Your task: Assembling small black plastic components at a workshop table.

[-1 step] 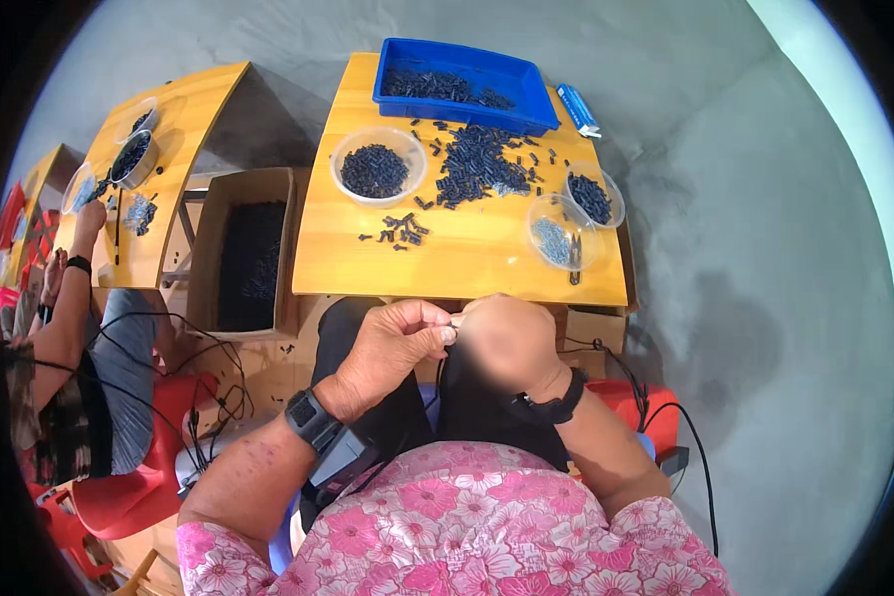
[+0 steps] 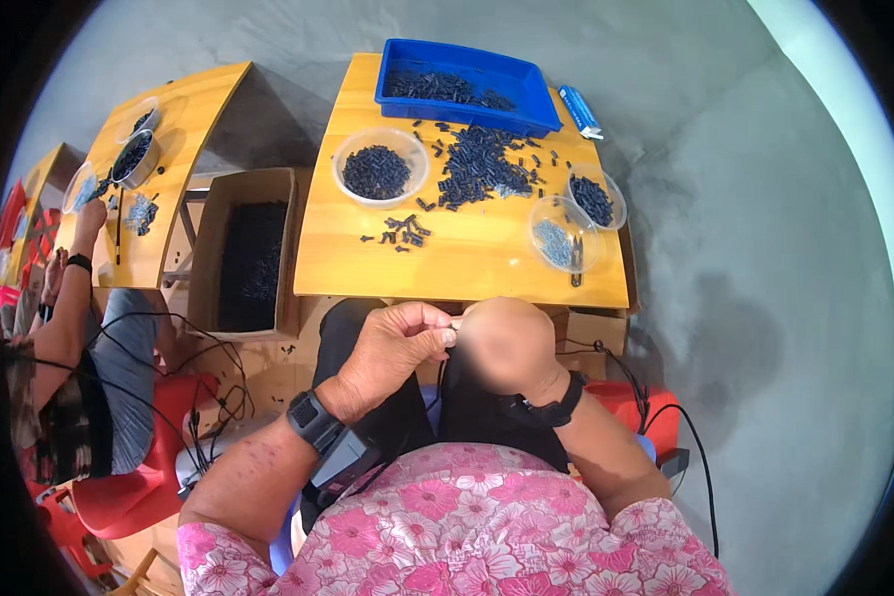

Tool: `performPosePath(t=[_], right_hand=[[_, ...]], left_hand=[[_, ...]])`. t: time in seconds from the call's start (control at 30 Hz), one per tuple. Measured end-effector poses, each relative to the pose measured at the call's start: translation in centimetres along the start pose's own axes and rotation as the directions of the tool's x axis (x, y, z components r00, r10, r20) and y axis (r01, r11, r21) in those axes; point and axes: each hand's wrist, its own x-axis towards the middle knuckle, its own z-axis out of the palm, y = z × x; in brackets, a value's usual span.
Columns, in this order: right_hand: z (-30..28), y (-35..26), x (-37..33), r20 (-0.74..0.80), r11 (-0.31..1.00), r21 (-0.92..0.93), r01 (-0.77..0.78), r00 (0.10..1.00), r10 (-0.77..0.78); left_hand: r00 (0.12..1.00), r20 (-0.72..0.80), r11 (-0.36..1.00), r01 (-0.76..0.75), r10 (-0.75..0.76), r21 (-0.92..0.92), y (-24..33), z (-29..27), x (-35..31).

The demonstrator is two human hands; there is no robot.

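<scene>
Thumb and forefinger of my left hand (image 2: 397, 350) are pinched together above my lap, just off the table's front edge. Something small and dark seems to sit at those fingertips, too little of it showing to name. My right hand (image 2: 514, 348) meets them from the other side; a blur covers it, so its fingers do not show. Beyond my hands, a few small black plastic parts (image 2: 404, 232) lie loose on the wooden table (image 2: 368, 273). Farther back is a larger heap of black parts (image 2: 479, 164). More black parts fill a round clear tub (image 2: 341, 187).
A blue tray (image 2: 526, 121) with black parts stands at the table's back. On the right are a tub of small silvery pieces (image 2: 552, 243), tweezers (image 2: 576, 268) and another tub (image 2: 616, 204). A cardboard box (image 2: 204, 253) stands left; another person's arm (image 2: 70, 298) reaches over a neighbouring table (image 2: 199, 109).
</scene>
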Motion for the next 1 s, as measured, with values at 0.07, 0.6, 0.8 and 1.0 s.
performPosePath(t=[0.07, 0.6, 0.8, 1.0], right_hand=[[0.3, 0.0, -0.4, 0.006, 0.999, -0.035, 0.005, 1.000, -0.005], [4.5, 2.6, 1.6, 0.138, 0.995, -0.088, -0.048, 0.989, 0.060], [5.2, 4.4, 1.4, 0.254, 0.983, 0.045, -0.176, 0.954, 0.160], [6.1, 5.1, 1.6, 0.286, 0.975, 0.083, -0.208, 0.942, 0.176]], left_hand=[[1.000, -0.009, 1.000, 0.005, -0.005, 0.003, -0.3, -0.2, 0.1], [0.974, -0.220, 0.977, -0.007, 0.055, 0.212, -2.0, -4.4, 2.0], [0.976, -0.216, 0.983, 0.021, 0.020, 0.182, -3.4, -5.4, 2.3], [0.974, -0.225, 0.990, 0.048, -0.017, 0.133, -3.4, -6.0, 2.3]])
